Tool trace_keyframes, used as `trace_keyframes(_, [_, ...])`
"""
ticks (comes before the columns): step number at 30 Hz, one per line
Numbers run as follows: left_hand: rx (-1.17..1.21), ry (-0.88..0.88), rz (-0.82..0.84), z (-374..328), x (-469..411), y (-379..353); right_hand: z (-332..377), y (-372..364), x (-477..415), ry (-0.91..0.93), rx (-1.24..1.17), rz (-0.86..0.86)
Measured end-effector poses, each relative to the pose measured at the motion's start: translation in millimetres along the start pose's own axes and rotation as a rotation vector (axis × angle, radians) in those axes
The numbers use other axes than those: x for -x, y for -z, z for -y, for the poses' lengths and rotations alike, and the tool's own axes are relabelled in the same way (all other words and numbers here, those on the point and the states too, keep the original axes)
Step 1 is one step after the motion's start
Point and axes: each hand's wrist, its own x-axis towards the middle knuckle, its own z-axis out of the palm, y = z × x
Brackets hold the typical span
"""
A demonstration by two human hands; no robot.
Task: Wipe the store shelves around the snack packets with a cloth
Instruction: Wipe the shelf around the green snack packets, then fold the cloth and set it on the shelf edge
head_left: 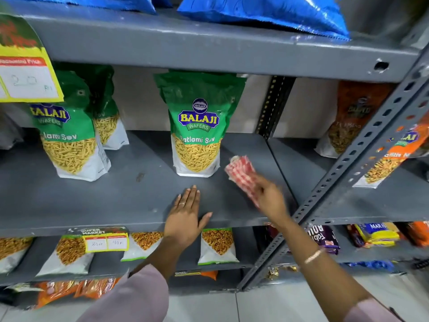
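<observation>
- Right hand (270, 196) closed around a red-and-white checked cloth (241, 174), pressed on the grey metal shelf (92, 201) just right of a green Balaji Ratlami Sev packet (197, 126); blurred.
- Left hand (185, 219) flat and spread wide at the shelf's front edge, holding nothing, ring (182, 203) on one finger.
- Two more green sev packets (69, 133) standing well to the left.
- Orange snack packets (352, 119) in the neighbouring bay, beyond the slotted upright (362, 154).
- Blue packets (267, 12) on the shelf above; yellow price tag (25, 73) hanging at upper left.
</observation>
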Motion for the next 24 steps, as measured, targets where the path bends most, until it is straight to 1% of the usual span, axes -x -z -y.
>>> trace_keyframes(2, [0.05, 0.014, 0.009, 0, 0, 3, 3, -19, -2, 0.016, 0.133, 0.214])
trace_keyframes(3, [0.089, 0.036, 0.019, -1, -1, 6, 3, -24, -2, 0.029, 0.156, 0.249])
trace_keyframes(4, [0.132, 0.068, -0.006, -4, -2, 10, 5, -23, -3, 0.015, 0.129, 0.227])
trace_keyframes(5, [0.175, 0.115, -0.038, -8, -4, 15, 8, -18, -6, -0.015, 0.075, 0.161])
trace_keyframes(7, [0.306, 0.194, -0.08, -23, -14, 26, 8, -6, -19, -0.132, 0.03, -0.021])
trace_keyframes(8, [0.41, 0.227, -0.082, -34, -22, 28, 5, -2, -28, -0.206, 0.029, -0.049])
trace_keyframes(9, [0.526, 0.283, -0.057, -46, -32, 32, 4, 3, -33, -0.264, 0.029, -0.032])
trace_keyframes(11, [0.747, 0.414, -0.032, -70, -53, 34, 6, 5, -40, -0.336, 0.09, 0.109])
trace_keyframes(13, [0.92, 0.626, -0.001, -89, -73, 39, 8, 2, -43, -0.388, 0.094, 0.219])
trace_keyframes(15, [1.107, 0.802, 0.044, -96, -87, 37, 9, 1, -43, -0.447, -0.027, 0.268])
trace_keyframes(17, [1.26, 0.892, 0.136, -92, -93, 33, 7, 1, -43, -0.485, -0.181, 0.309])
trace_keyframes(19, [1.341, 0.889, 0.201, -82, -91, 31, 5, 4, -41, -0.508, -0.363, 0.357])
trace_keyframes(21, [1.417, 0.86, 0.217, -70, -85, 35, 9, 9, -37, -0.511, -0.555, 0.415])
trace_keyframes(24, [1.592, 0.762, 0.274, -53, -71, 55, 23, 13, -27, -0.46, -0.696, 0.484])
